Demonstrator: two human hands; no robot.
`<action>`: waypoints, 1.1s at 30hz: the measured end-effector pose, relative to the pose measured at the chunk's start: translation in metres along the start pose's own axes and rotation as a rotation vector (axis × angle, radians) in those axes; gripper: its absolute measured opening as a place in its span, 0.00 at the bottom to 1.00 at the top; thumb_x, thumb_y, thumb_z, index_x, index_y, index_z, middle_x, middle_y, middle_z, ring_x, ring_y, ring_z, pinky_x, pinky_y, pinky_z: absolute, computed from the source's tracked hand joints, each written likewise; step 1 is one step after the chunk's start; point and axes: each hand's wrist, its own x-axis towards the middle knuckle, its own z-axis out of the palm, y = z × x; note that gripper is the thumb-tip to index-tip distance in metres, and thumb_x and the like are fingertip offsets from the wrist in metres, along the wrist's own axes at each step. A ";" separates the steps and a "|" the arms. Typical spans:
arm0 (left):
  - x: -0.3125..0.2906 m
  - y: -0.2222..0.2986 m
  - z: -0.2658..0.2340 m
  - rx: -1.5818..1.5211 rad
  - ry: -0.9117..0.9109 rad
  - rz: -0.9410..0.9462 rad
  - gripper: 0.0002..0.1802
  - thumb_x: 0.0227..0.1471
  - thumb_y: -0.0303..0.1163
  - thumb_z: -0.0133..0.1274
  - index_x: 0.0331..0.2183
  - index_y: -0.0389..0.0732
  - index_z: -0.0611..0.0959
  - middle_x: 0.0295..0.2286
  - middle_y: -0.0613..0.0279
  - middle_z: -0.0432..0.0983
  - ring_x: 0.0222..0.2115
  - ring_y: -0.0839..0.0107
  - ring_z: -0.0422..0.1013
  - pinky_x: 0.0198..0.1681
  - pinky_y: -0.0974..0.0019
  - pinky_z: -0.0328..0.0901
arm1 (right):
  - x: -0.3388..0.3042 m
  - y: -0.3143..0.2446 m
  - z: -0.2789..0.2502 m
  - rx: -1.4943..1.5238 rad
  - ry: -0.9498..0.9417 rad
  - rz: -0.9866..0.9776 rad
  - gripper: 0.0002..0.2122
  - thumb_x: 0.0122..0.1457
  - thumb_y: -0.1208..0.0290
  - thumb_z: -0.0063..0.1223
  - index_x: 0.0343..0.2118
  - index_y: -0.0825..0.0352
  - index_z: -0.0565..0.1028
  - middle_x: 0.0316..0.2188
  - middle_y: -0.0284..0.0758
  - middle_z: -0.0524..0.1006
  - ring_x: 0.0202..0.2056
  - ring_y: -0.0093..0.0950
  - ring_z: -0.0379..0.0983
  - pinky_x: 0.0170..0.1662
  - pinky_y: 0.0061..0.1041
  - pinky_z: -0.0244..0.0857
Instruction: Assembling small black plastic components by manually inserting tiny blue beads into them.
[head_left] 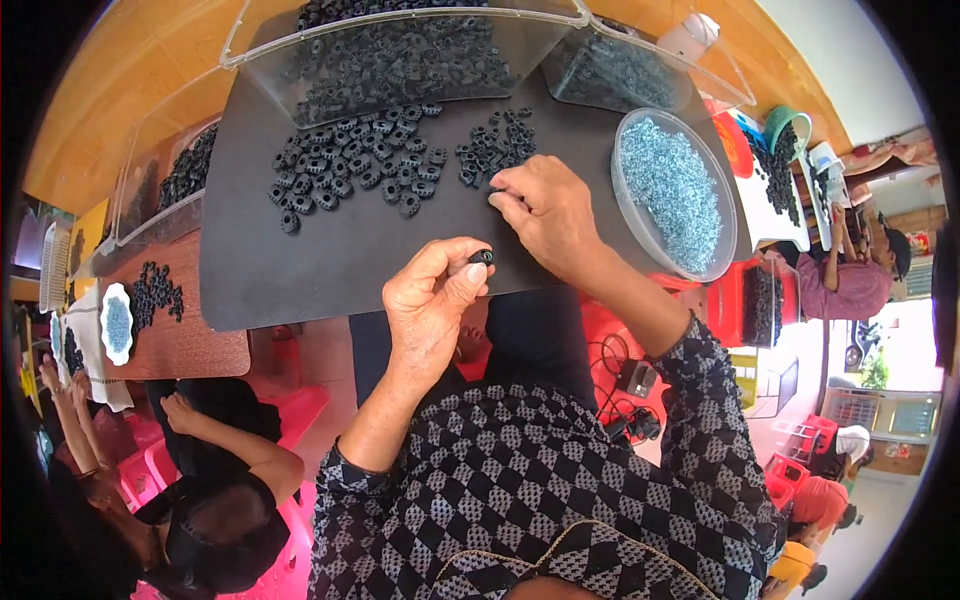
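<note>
My left hand (425, 300) is raised over the near edge of the dark table board (300, 270). Its thumb and finger pinch a small black plastic part (481, 257) with a round opening in its end. Just beyond it, my right hand (552, 215) has its fingertips pressed together on a small dark piece (494, 192), mostly hidden by the fingers. This hand is beside a small pile of black pieces (496, 147). To the left of that pile lies a larger spread of chunky black plastic parts (360, 160) with holes.
A round clear tub (731, 235) of tiny bluish, shiny pieces stands at the right. Two clear bins, one large (400, 112) and one smaller (580, 92), line the far edge. At left, a co-worker (225, 500) sits by a brown table (215, 335). Cables (630, 420) lie below.
</note>
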 end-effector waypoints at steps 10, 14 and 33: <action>0.001 0.011 0.004 -0.093 0.063 -0.101 0.08 0.53 0.24 0.52 0.37 0.33 0.78 0.30 0.60 0.77 0.26 0.79 0.71 0.28 0.78 0.65 | -0.011 -0.033 -0.029 0.284 -0.020 0.094 0.07 0.48 0.80 0.56 0.31 0.67 0.74 0.24 0.36 0.72 0.24 0.28 0.69 0.27 0.24 0.63; -0.003 0.010 0.008 -0.153 0.048 -0.066 0.09 0.52 0.24 0.53 0.37 0.32 0.78 0.30 0.60 0.77 0.28 0.77 0.72 0.31 0.76 0.66 | -0.018 -0.053 -0.037 0.273 -0.016 0.007 0.08 0.45 0.82 0.56 0.30 0.69 0.72 0.25 0.38 0.73 0.27 0.36 0.71 0.28 0.31 0.64; -0.015 0.019 0.012 -0.132 0.053 -0.028 0.10 0.50 0.22 0.55 0.36 0.29 0.79 0.30 0.60 0.77 0.27 0.77 0.72 0.34 0.75 0.68 | -0.037 -0.058 -0.030 0.405 0.126 0.089 0.08 0.44 0.79 0.59 0.29 0.69 0.76 0.28 0.36 0.74 0.31 0.34 0.71 0.33 0.28 0.66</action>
